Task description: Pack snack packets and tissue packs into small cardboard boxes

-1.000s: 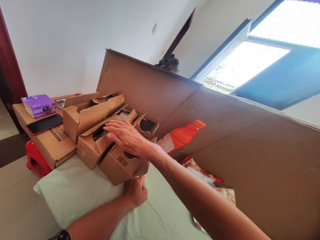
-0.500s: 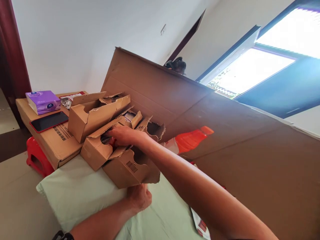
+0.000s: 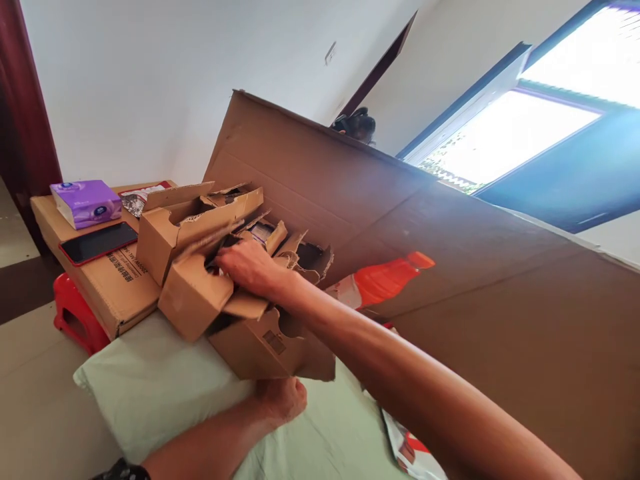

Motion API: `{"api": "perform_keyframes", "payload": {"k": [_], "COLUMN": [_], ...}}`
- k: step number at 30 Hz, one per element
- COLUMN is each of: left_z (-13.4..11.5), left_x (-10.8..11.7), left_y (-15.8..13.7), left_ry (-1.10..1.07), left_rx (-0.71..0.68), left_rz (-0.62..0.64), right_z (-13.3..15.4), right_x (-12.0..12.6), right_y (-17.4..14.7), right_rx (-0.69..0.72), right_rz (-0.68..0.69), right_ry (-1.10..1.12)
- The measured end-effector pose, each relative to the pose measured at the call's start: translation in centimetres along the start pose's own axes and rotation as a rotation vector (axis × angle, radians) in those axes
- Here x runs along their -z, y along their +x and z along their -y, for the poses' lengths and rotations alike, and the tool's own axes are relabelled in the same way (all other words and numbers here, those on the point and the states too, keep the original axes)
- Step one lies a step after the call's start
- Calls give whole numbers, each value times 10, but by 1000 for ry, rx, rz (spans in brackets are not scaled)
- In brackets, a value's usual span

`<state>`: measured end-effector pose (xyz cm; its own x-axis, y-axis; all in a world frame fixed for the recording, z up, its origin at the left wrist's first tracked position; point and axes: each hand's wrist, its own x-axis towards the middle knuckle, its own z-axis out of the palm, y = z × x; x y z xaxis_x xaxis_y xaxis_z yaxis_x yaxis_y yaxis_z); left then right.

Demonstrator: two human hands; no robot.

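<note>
My right hand (image 3: 249,268) reaches over a small open cardboard box (image 3: 196,299), fingers curled into its cut-out and closed at the rim; the fingertips are hidden inside. This box leans at a tilt against its neighbours. Below it, a second cardboard box (image 3: 250,348) with a curved cut-out sits on the light green cloth (image 3: 150,380). Beside that box's lower edge, my left hand (image 3: 284,400) rests on the cloth, fingers curled closed and partly out of sight; what they hold, if anything, cannot be seen.
More open cardboard boxes (image 3: 165,243) stand behind. A purple tissue pack (image 3: 86,203) and a phone (image 3: 99,243) lie on a flat carton (image 3: 125,293) above a red stool (image 3: 75,313). An orange bottle (image 3: 387,280) lies by a tall cardboard panel (image 3: 475,293); a person's head (image 3: 357,125) shows behind.
The small box under my right hand has tilted, and the box below has shifted slightly right. My right hand has moved slightly right; my left hand stays by the lower box.
</note>
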<state>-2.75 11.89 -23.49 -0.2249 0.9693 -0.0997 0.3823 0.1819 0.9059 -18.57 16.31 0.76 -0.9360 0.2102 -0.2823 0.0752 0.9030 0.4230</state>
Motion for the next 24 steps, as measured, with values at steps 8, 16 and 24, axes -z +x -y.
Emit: {"api": "perform_keyframes", "payload": {"k": [8, 16, 24], "left_z": [-3, -20, -52], "left_x": [11, 25, 120], "left_y": [1, -8, -128], "left_ry": [112, 79, 107], "left_rx": [-55, -333, -924], "left_rz": [10, -144, -656], "right_z": [-15, -23, -14], "right_x": [31, 51, 37], "right_y": [-9, -39, -34], "right_rx": [1, -48, 20], "right_rz": [-93, -152, -189], "right_ry": [-77, -73, -72]}}
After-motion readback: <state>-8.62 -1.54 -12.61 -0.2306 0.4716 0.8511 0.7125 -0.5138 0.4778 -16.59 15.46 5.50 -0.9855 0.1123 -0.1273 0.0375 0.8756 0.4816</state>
